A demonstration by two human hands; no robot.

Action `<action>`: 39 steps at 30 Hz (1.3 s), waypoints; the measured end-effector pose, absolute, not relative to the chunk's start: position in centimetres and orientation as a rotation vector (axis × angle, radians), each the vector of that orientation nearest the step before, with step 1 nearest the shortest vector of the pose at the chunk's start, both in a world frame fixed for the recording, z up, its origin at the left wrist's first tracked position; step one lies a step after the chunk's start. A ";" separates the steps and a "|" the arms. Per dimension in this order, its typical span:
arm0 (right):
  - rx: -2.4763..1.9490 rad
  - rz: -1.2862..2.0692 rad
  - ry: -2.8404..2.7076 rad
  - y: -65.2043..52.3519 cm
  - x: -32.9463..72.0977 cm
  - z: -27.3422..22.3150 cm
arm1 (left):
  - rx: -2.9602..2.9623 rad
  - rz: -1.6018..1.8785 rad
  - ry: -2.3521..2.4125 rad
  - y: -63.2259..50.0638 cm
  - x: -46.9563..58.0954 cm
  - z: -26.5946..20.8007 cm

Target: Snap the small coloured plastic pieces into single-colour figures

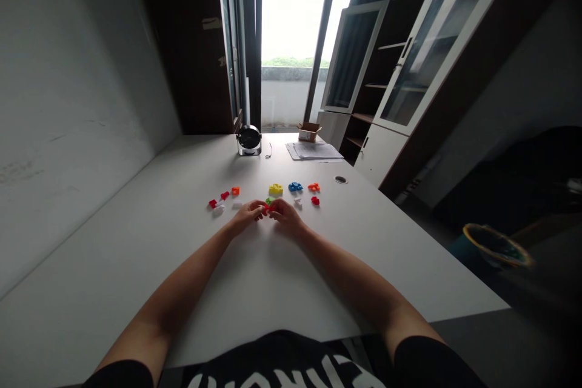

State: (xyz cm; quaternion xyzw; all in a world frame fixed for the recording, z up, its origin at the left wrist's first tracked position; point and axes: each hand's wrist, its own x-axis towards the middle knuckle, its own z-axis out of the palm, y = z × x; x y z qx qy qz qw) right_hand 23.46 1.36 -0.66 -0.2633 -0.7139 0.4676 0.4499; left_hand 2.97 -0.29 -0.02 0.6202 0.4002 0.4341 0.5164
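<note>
Smooth white tabletop point(163, 267), lit by grey daylight, its near edge partly hidden by a black shirt with white lettering point(291, 370), cut off below. At centre: one small red plastic piece point(266, 210), pinched between the fingertips of a bare left hand point(248, 214) and a bare right hand point(286, 214), its full outline covered by them. Just behind the fingers: one light-green piece point(270, 200), mostly hidden; whether it is touched, I cannot tell. Beyond, in a row: lumpy clusters of yellow plastic point(275, 189), blue plastic point(295, 187) and orange plastic point(313, 187). Beside the right hand: one knobbly white piece point(297, 201); farther right, one rounded red lump point(315, 200). Left: one orange block point(235, 191), one narrow red piece point(225, 196), one squarish red piece point(213, 204), two pale pieces point(219, 210), edges faint against the white. Far end: one round black device in a shiny frame point(249, 140), its inner face too dark to read; flat paper sheets point(313, 151), print illegible; one open brown cardboard box point(309, 131), interior hidden. Right: one yellow-rimmed bin point(498, 245), blurred in shadow.
</note>
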 end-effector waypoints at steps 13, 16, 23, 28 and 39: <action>-0.795 1.168 -1.658 1.7 23.3 -1.2 | 1.388 1.137 0.927 -0.2 2.9 -0.5; -0.799 1.152 -1.652 1.9 23.5 -1.5 | 1.388 1.154 0.899 -0.1 2.9 -0.6; -0.794 1.100 -1.682 2.3 23.5 -2.0 | 1.373 1.149 0.902 -0.5 2.7 -0.2; -0.791 0.989 -1.724 2.2 23.5 -1.8 | 1.332 1.185 0.913 -0.6 2.8 0.1; -0.823 0.603 -1.880 0.3 23.1 -0.4 | 1.434 1.105 1.004 -0.6 3.0 0.3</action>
